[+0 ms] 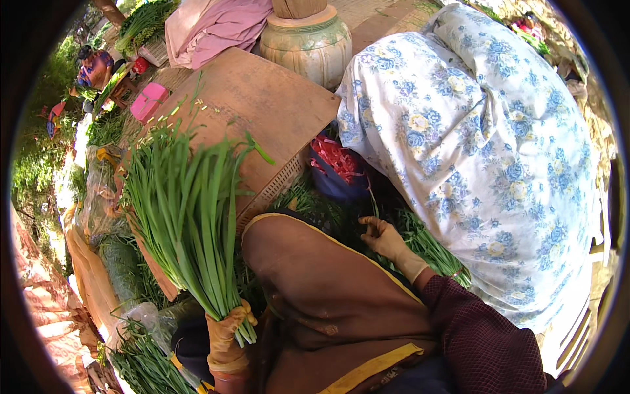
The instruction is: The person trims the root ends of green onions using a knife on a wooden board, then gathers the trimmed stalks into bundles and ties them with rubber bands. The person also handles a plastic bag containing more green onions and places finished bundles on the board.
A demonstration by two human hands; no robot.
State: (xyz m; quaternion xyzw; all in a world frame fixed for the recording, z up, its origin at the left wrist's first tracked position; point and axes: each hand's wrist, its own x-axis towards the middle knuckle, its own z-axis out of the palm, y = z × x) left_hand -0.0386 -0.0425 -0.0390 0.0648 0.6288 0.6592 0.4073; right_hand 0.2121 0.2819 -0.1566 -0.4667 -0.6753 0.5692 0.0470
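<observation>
My left hand (230, 335), in a tan rubber glove, grips a large bunch of Chinese chives (197, 207) by the white-green stem ends, with the leaves fanned upward over a brown board (261, 98). My right hand (386, 239), also gloved, is beside my knee with its fingers curled and parted. Close to its fingertips hangs a thin green strand (373, 199); whether they touch cannot be told. A dark blue bag of red plastic strips (337, 160) lies just beyond. Beneath the right forearm rests a tied bunch of greens (435, 248).
A flower-patterned cloth (487, 162) covers a large pile on the right. The board lies on a plastic crate (275, 184). Behind stands a ceramic pillar base (306, 47), with a pink box (148, 102) to the left. Bagged greens (142, 359) lie lower left. Another person (96, 69) sits far left.
</observation>
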